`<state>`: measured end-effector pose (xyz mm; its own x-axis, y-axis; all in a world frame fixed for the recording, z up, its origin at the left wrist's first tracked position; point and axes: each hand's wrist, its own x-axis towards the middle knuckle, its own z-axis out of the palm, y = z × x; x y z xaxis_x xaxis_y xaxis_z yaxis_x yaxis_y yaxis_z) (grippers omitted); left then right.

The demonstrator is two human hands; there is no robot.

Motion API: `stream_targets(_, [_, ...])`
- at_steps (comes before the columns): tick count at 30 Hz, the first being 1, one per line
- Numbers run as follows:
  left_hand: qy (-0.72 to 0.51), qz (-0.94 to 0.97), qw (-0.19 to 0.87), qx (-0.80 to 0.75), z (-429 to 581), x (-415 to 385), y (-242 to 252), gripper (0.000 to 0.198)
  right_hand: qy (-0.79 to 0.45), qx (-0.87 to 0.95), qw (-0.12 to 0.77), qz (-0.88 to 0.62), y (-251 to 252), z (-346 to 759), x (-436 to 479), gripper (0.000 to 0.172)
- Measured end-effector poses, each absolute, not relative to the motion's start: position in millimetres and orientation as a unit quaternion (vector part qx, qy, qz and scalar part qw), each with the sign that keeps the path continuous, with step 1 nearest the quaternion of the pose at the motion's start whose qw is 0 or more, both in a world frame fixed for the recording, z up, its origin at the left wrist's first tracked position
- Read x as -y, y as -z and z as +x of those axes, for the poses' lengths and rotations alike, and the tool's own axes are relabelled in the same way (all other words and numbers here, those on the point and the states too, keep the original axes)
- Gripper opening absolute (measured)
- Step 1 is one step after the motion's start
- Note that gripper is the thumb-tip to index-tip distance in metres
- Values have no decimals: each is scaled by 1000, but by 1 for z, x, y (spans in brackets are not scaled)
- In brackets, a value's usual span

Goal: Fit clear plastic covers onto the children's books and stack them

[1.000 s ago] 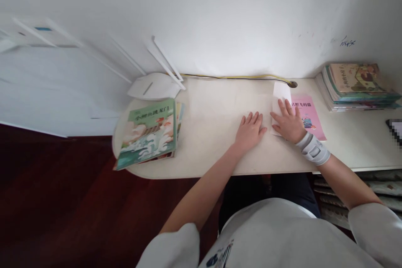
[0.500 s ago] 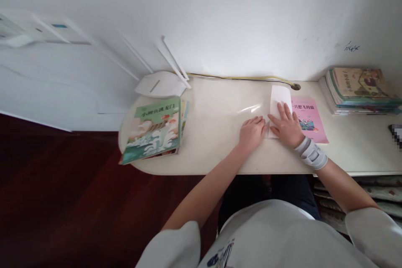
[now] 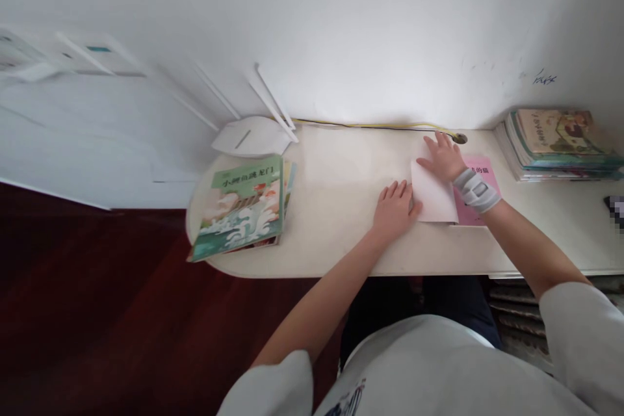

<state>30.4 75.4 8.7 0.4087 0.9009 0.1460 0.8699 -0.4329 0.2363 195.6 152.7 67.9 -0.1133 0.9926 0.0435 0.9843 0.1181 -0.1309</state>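
A pink-covered book [image 3: 474, 213] lies on the white desk, partly hidden by a white sheet or opened flap [image 3: 433, 198] at its left side. I cannot tell whether the flap belongs to the book. My left hand [image 3: 394, 209] rests flat at the flap's left edge, fingers slightly apart. Over the flap's top end lies my right hand [image 3: 443, 157], fingers spread and reaching towards the wall, with a grey wrist brace [image 3: 476, 190] on that wrist.
Several picture books [image 3: 244, 208] lie in a pile at the desk's rounded left end, in front of a white router [image 3: 253, 136]. A taller book stack [image 3: 556, 143] stands at the right. A yellow cable [image 3: 365, 125] runs along the wall to a desk hole [image 3: 459, 138].
My right hand has slid away from me, up to the flap's top end. The flap now lies slanted and covers more of the pink book. My left hand stays beside it, its fingers more spread.
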Motion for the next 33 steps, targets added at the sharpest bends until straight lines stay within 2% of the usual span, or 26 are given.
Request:
stream_targets(3, [-134,837,59,-527,30,-76,-7,52,-42,753,49,-655,-67,198,-177,73])
stream_targets(10, [-179,838,29,-515,30,-76,2,46,-11,750,32,-661,-49,209,-162,53])
stream_targets(19, [-204,838,41,-505,31,-76,2,43,5,767,32,-641,-41,213,-159,52])
stream_targets(21, [-222,835,50,-500,30,-76,2,38,4,777,23,-629,-39,215,-160,54])
stream_targets(25, [-261,831,70,-487,28,-78,2,13,-7,782,-1,-624,-37,217,-161,57])
stream_targets(27, [-271,831,72,-481,27,-79,2,9,-19,783,-8,-621,-36,216,-162,59])
stream_targets(30, [-273,833,73,-475,28,-78,0,12,-54,780,12,-624,-32,212,-164,63])
stream_targets(33, [-275,833,73,-474,29,-77,-3,13,-79,751,102,-648,-26,211,-167,62])
